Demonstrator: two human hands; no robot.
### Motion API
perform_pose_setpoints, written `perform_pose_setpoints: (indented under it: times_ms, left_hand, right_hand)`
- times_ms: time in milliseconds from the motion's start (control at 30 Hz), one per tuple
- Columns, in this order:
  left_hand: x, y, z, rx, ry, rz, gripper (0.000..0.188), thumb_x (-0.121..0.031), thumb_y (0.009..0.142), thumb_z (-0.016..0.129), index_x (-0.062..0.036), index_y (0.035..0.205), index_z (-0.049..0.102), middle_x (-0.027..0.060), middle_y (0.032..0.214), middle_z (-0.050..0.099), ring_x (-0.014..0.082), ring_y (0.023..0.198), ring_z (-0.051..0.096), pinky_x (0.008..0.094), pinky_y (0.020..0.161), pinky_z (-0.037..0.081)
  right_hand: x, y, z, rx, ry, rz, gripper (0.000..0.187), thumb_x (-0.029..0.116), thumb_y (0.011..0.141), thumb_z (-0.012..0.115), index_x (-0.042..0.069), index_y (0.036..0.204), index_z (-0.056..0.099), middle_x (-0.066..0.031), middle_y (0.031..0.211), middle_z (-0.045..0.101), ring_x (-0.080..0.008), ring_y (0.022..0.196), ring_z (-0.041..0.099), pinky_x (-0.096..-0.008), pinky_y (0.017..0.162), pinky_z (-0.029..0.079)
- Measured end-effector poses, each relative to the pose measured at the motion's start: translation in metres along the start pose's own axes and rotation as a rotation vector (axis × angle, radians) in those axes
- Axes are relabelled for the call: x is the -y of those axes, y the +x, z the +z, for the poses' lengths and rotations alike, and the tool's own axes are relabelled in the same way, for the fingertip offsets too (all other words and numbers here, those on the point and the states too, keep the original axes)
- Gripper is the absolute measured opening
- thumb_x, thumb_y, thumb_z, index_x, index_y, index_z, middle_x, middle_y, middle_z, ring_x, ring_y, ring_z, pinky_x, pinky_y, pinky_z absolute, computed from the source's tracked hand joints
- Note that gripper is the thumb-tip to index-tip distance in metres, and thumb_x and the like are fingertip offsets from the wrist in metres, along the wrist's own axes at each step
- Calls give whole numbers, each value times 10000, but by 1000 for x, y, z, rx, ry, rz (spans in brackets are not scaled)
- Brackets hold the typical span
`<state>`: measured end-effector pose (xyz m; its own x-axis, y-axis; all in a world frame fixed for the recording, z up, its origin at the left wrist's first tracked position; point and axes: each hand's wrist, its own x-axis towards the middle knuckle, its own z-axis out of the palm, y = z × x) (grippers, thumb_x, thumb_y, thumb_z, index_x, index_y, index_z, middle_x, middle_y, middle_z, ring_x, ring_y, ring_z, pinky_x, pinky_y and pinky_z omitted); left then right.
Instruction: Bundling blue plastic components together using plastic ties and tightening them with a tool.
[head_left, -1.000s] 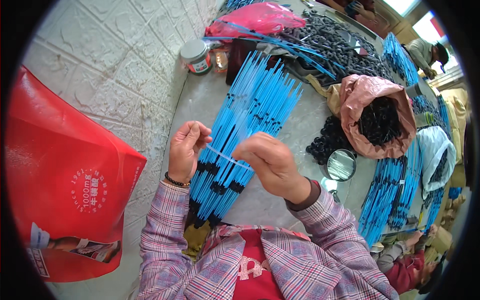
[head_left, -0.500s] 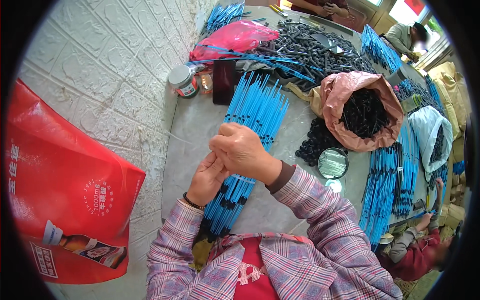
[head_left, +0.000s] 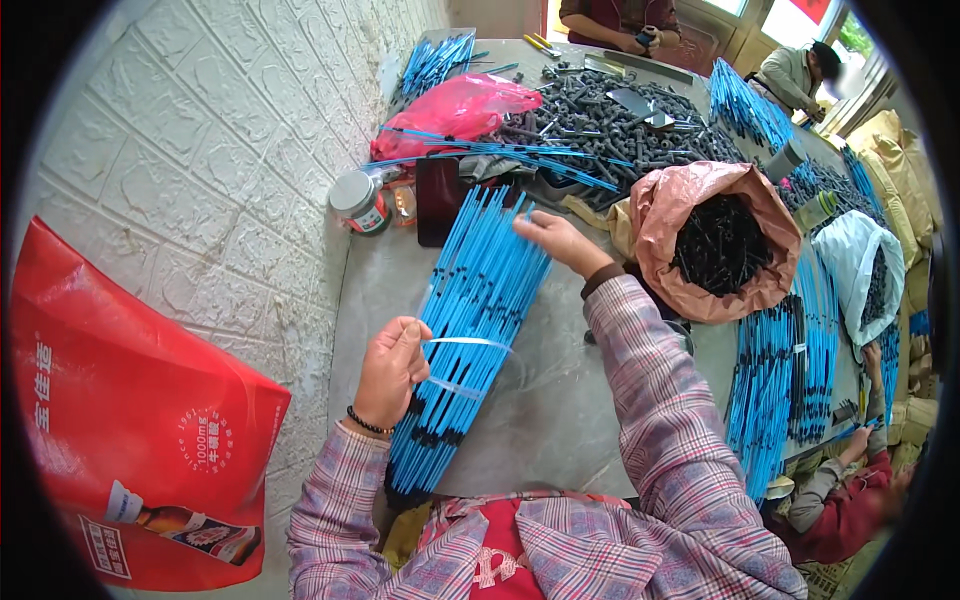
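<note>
A thick bundle of thin blue rods with black bands [head_left: 470, 310] lies slanted on the table before me. A pale strap [head_left: 455, 389] encircles its lower part. My left hand [head_left: 393, 368] is beside the bundle's left edge, thumb and fingers pinched on a thin translucent strip [head_left: 468, 341]. That strip crosses over the rods and curves loosely past their right side. My right hand [head_left: 560, 240] is at the upper right edge of the bundle, by the rod tips. Its fingers are curled together; what they hold, if anything, is hidden.
A dark phone [head_left: 437, 205] and a lidded jar [head_left: 359, 202] stand beyond the bundle. An open sack of black parts [head_left: 730, 245] is to the right, near more blue rods [head_left: 765, 370]. Black parts [head_left: 590, 125] heap behind. A red bag [head_left: 150, 430] is at left; co-workers sit around.
My hands have parted: the right moved up and right to the rod tips, the left slightly down and left. The strip now shows stretched over the bundle. The view has shifted slightly.
</note>
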<state>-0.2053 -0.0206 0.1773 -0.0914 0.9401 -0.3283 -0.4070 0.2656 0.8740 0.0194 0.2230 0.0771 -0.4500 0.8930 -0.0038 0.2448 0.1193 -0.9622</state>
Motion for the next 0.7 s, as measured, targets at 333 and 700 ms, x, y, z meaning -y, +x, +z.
perform_pose_setpoints:
  times_ms: [333, 700]
  left_hand:
    - [-15, -56, 13, 37, 87, -5, 193, -214, 997, 483, -56, 900, 536, -81, 580, 287, 32, 491, 254, 217, 473, 255]
    - [5, -64, 22, 82, 270, 0, 179, -152, 993, 481, -28, 896, 566, -47, 622, 398, 36, 509, 322, 219, 477, 264]
  right_hand:
    - [81, -159, -46, 69, 5, 137, 249, 243, 863, 645, -3, 888, 616, -17, 750, 601, -83, 637, 546, -231, 544, 417]
    - [57, -334, -49, -18, 349, 511, 316, 289, 921, 591, 34, 1106, 560, -12, 839, 600, -83, 687, 545, -239, 599, 436]
